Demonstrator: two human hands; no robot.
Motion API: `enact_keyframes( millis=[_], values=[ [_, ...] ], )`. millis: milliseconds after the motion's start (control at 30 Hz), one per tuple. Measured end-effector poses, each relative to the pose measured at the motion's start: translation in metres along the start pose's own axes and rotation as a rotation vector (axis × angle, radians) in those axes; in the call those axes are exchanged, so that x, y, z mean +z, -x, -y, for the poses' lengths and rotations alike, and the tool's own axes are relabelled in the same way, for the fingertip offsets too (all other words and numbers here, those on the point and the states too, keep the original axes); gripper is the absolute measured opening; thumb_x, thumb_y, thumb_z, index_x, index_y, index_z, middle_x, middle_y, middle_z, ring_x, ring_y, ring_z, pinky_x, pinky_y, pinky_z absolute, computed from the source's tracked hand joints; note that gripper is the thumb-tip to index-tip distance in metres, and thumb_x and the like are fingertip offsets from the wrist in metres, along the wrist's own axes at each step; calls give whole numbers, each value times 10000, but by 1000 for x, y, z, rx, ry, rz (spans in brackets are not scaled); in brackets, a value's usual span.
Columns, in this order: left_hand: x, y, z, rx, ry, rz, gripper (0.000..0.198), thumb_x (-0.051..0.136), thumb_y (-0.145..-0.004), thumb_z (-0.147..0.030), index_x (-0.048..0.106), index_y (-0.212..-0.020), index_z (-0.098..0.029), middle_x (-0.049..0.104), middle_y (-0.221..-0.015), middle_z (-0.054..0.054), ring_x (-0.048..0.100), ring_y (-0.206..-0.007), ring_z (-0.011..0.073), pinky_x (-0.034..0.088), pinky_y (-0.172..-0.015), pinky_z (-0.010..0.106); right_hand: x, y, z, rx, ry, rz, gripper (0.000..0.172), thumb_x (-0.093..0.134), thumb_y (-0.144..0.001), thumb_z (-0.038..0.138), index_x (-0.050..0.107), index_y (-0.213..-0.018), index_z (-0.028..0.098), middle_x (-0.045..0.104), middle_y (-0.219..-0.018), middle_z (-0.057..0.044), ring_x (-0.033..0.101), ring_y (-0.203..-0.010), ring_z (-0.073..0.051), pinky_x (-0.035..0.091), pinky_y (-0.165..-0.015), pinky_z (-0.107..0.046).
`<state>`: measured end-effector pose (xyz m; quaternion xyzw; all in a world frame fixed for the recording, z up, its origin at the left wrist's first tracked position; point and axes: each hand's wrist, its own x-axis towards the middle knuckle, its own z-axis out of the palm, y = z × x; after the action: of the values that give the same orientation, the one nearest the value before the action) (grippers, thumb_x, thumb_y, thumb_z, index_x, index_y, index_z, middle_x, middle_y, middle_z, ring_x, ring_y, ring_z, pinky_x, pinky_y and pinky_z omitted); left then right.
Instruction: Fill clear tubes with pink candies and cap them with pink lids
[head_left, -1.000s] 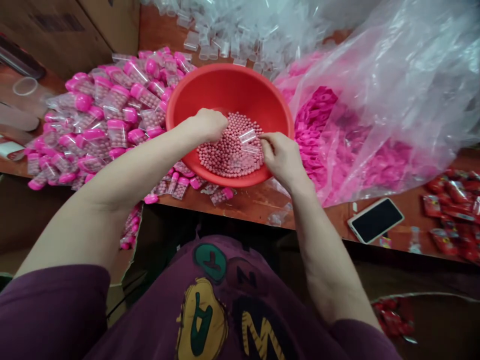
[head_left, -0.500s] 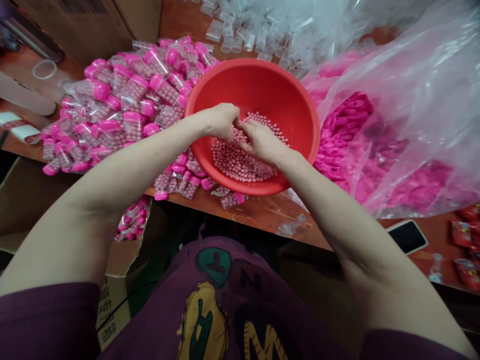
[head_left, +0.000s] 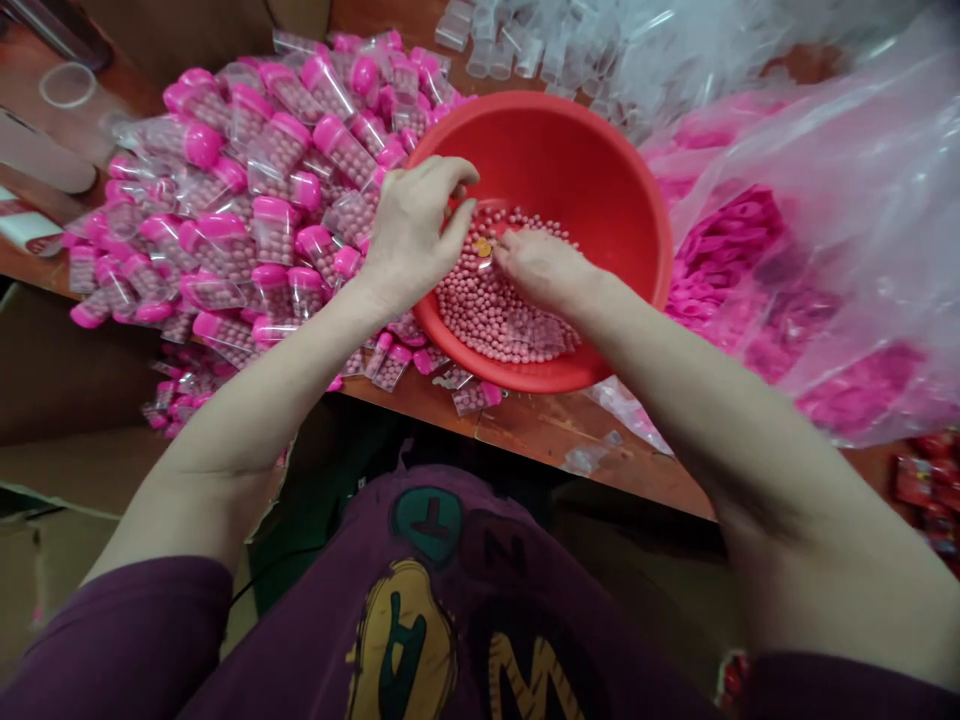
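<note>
My left hand (head_left: 415,235) hangs over the rim of a red plastic basin (head_left: 577,165), its fingers apart and nothing visible in them. My right hand (head_left: 538,270) reaches low over a heap of small pink beads (head_left: 480,305) in the basin. Its fingertips are close to a small orange-yellow speck (head_left: 484,247) among the beads. Between its fingers I cannot make out anything held. A small clear plastic bag (head_left: 538,332) lies on the beads near the basin's front wall.
Many clear bagged bottles with pink caps (head_left: 255,205) are heaped on the wooden table (head_left: 555,430) left of the basin. Behind it lie clear plastic tubes (head_left: 525,50). A large clear bag of pink pieces (head_left: 817,270) lies right, with red packets (head_left: 926,490) beyond.
My left hand has lifted back toward the basin's left rim and its fingers have spread. My right hand has slid left over the beads. The view has swung slightly, shifting the basin right.
</note>
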<state>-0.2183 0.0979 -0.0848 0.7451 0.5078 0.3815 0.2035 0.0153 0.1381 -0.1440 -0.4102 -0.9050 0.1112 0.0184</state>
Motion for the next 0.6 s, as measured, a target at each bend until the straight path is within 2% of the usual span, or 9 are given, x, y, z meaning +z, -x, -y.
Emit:
enact_keyframes(
  millis=[100, 167, 267, 367, 467, 533, 600],
  values=[
    [6, -2, 5, -21, 58, -51, 178, 595, -1001, -347, 645, -1159, -283, 772, -1186, 33, 688, -1110, 222, 519, -1074, 428, 1, 2, 40, -76, -66, 114, 213, 531, -1006, 149, 743, -996, 159, 762, -1101, -146, 702, -982, -261, 543, -954, -441],
    [6, -4, 9, 8, 122, -109, 147, 609, -997, -366, 640, -1128, -306, 777, -1153, 2, 684, -1069, 206, 544, -1036, 423, -2, 6, 54, -119, -169, 129, 180, 608, -987, 206, 757, -1086, 184, 770, -1109, -109, 696, -954, -238, 561, -916, -410],
    [4, -2, 13, 61, 258, -212, 170, 642, -995, -446, 630, -1093, -307, 781, -1089, -17, 686, -982, 179, 591, -979, 426, -14, 20, 56, -94, -381, 43, 275, 704, -945, 284, 753, -1205, 209, 785, -1163, -83, 697, -1011, -240, 582, -937, -410],
    [2, 11, 8, 22, 378, -244, 149, 619, -1013, -353, 628, -1134, -266, 779, -1061, 8, 709, -941, 155, 628, -947, 409, -27, 38, 52, 35, -550, -102, 330, 733, -919, 306, 754, -1235, 214, 793, -1201, -81, 709, -1033, -242, 591, -975, -430],
    [10, 30, -6, -73, 394, -112, 315, 592, -979, -213, 606, -1294, -224, 768, -1200, 82, 743, -1092, 199, 635, -996, 420, -35, 55, 59, 162, -667, -273, 365, 747, -906, 350, 748, -1235, 193, 798, -1180, -74, 721, -983, -219, 601, -957, -408],
    [21, 40, -19, -114, 398, 7, 467, 608, -955, -194, 565, -1420, -201, 725, -1347, 133, 722, -1242, 246, 621, -1055, 435, -35, 62, 70, 226, -724, -386, 381, 752, -902, 398, 737, -1217, 183, 799, -1159, -73, 721, -959, -206, 605, -923, -384],
    [32, 45, -32, -149, 474, 71, 500, 606, -944, -177, 569, -1442, -173, 712, -1390, 152, 704, -1309, 262, 605, -1103, 431, -33, 67, 83, 289, -759, -472, 392, 748, -904, 436, 717, -1201, 182, 798, -1102, -72, 712, -890, -193, 608, -847, -361]
  ],
)
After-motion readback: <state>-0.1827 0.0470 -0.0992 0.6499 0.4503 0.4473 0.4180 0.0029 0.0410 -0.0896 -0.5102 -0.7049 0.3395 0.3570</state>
